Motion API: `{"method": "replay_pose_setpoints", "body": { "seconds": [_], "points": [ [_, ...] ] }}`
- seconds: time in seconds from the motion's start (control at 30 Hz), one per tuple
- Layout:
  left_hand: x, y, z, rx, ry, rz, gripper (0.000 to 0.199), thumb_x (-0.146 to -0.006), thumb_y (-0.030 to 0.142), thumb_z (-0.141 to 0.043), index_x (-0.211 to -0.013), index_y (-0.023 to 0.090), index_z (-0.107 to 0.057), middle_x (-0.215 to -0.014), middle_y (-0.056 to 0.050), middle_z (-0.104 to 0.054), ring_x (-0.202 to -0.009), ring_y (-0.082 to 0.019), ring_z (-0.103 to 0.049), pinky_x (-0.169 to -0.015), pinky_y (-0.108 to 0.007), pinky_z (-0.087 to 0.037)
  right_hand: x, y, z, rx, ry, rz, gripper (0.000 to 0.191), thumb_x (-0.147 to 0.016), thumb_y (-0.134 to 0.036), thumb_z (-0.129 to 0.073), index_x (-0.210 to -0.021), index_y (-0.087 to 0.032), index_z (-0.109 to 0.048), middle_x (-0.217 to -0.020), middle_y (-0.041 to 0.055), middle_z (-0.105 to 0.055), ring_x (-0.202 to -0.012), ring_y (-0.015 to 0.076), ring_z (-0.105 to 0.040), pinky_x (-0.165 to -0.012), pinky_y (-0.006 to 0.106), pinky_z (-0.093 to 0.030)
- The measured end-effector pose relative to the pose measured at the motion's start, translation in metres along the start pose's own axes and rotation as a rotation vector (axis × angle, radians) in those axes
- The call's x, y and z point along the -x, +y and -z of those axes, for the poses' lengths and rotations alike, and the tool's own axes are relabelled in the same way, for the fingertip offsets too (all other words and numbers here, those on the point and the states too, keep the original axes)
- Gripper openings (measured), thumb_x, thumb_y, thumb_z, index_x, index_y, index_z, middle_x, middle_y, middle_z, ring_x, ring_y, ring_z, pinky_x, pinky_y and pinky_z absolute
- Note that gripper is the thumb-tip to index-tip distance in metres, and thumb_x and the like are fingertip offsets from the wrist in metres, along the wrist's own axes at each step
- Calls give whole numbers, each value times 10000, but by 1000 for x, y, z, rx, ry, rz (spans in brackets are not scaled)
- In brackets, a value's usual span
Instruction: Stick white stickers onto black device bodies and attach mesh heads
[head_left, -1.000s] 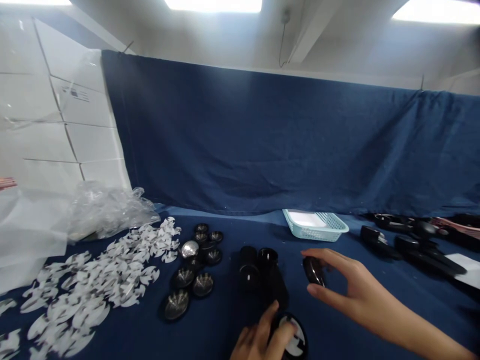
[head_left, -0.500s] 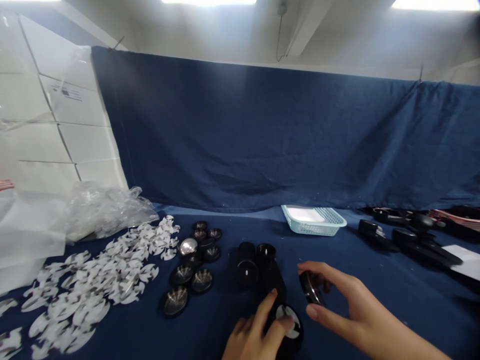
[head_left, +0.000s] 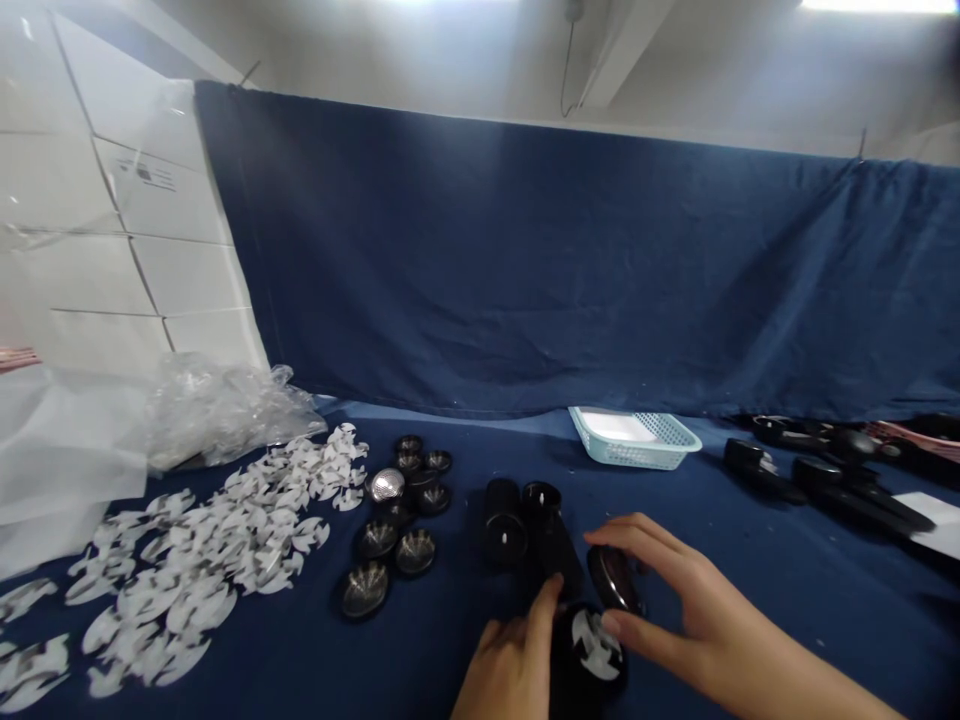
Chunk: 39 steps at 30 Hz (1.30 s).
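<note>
A glossy dark round cap (head_left: 613, 578) is pinched between the thumb and fingers of my right hand (head_left: 675, 600). Just below it, a white notched disc (head_left: 598, 645) sits in the round end of a black handle-shaped housing (head_left: 566, 655). My left hand (head_left: 514, 650) grips the side of this housing, index finger along it; the thumb is hidden. Behind the hands, another black housing (head_left: 551, 540) with a round open end lies beside a black cylindrical piece (head_left: 504, 520). Several dark round caps (head_left: 366, 590) lie to the left.
A large pile of white notched discs (head_left: 202, 560) covers the left of the table, with clear plastic bags (head_left: 225, 410) behind. A light blue basket (head_left: 637, 455) stands at the back. More black housings (head_left: 847, 490) lie at the right. A blue curtain (head_left: 525, 260) closes off the back.
My right hand has brought the dark cap closer to the white disc. My left hand's finger has come off the disc. The view has shifted slightly.
</note>
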<state>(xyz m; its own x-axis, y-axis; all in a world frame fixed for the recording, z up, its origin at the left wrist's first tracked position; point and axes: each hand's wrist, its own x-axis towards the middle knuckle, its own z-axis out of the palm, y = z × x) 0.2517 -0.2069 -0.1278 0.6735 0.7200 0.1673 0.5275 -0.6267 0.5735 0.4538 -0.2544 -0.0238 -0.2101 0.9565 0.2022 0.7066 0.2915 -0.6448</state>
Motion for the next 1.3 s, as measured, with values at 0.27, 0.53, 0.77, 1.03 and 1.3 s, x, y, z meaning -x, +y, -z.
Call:
{"method": "replay_pose_setpoints", "body": {
  "seconds": [0.27, 0.53, 0.77, 1.03, 1.3],
  "points": [
    [-2, -2, 2, -26, -19, 29, 934, -651, 213, -699, -1495, 56, -330, -1258, -222, -657, -1085, -398, -664, -961, -611, -498, -3, -14, -10, 167, -246, -65, 650, -653, -171, -847, -1258, -322, -661, -1292, 68, -642, -1147, 322, -604, -1076, 568, -400],
    [-1, -9, -5, -7, 10, 4, 943, -664, 223, -683, -1519, 106, -303, -1250, -223, -661, -1090, -388, -661, -962, -597, -488, -8, -9, -11, 105, -289, -28, 763, -594, -72, -860, -1260, -379, -648, -1244, 19, -670, -1155, 289, -592, -1111, 566, -339],
    [-4, -5, -1, 20, -39, 49, 976, -662, 280, -729, -1521, 90, -304, -1272, -238, -641, -1133, -404, -635, -1001, -625, -454, -13, 3, 1, -80, -373, 167, 714, -642, -102, -864, -1259, -386, -644, -1233, -5, -697, -1164, 232, -614, -1047, 419, -456],
    [-3, -6, 0, -20, -46, 51, 934, -691, 264, -695, -1527, 141, -296, -1281, -212, -646, -1132, -381, -646, -991, -604, -472, -12, 2, 0, -48, -364, 140, 903, -609, 16, -831, -1352, -412, -552, -1285, -12, -671, -1181, 222, -612, -1048, 361, -485],
    [0, -16, -6, -38, 8, 10, 871, -774, 319, -690, -1535, 162, -296, -1244, -205, -670, -1091, -385, -665, -975, -589, -484, 5, 17, -11, -81, -56, 6, 655, -777, -332, -787, -1383, -322, -539, -1480, 82, -496, -1350, 299, -476, -1148, 498, -377]
  ]
}}
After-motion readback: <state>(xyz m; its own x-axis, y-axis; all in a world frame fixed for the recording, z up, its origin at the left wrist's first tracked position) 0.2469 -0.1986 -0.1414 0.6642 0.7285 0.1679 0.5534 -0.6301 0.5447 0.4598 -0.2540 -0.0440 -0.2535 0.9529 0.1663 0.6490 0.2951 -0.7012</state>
